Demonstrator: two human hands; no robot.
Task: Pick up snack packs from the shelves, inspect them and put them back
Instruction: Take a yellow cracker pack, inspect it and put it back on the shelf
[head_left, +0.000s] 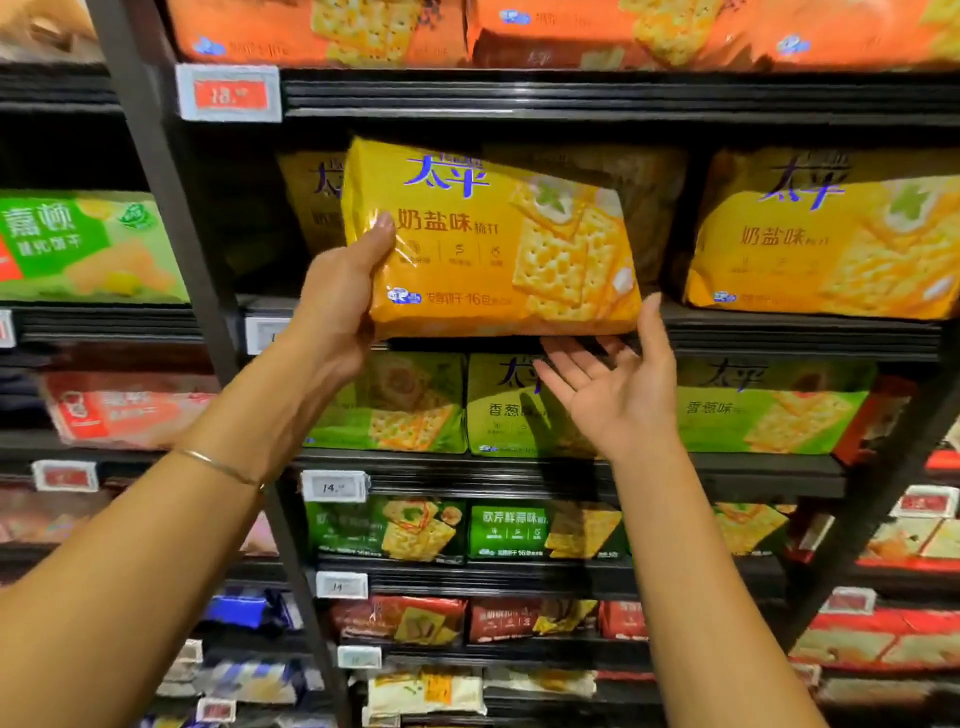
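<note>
A yellow cracker pack is held tilted in front of the second shelf, its lower edge about level with the shelf's front lip. My left hand grips the pack's lower left corner, thumb on the front face. My right hand is spread palm up just under the pack's lower right corner, its thumb touching that corner. Another yellow pack of the same kind stands on the shelf to the right. A third one shows partly behind the held pack.
Orange cracker packs fill the shelf above, and green packs the shelf below. Red packs sit lower down. A dark upright post divides this bay from the left one. Price tags hang on the shelf edges.
</note>
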